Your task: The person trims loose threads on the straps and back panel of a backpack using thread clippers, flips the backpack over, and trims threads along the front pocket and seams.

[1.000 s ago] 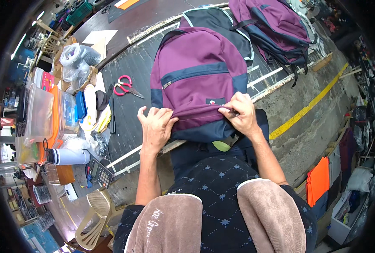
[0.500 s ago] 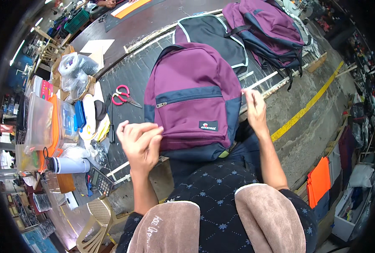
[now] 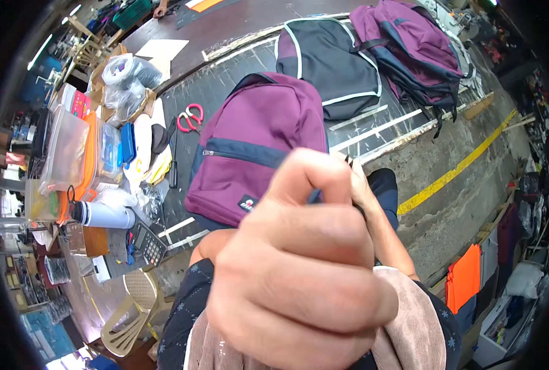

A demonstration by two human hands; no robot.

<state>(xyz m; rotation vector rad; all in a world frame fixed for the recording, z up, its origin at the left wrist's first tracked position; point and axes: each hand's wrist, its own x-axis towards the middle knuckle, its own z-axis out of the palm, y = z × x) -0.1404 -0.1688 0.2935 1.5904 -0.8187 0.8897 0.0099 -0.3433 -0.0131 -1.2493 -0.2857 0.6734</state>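
My left hand (image 3: 299, 265) is raised close in front of me, its fingers curled tightly. Anything inside that closed hand is hidden. Behind it, my right hand (image 3: 362, 188) is beside the lower right of a maroon and navy backpack (image 3: 259, 126), partly covered by the left. A small dark bit shows at the right fingertips, too little to name. The backpack lies front side up on the dark table, with a zipped navy band across it; the left hand blocks its lower right corner from view.
A black panel with pale edging (image 3: 333, 61) and another maroon backpack (image 3: 413, 46) lie farther back. Red-handled scissors (image 3: 191, 118) rest left of the near backpack. A white bottle (image 3: 104, 214), calculator (image 3: 149, 243) and plastic boxes (image 3: 67, 148) crowd the left side.
My left hand has risen from the backpack's left edge toward me and closed. My right hand has moved down and inward. The backpack now appears farther left and turned.
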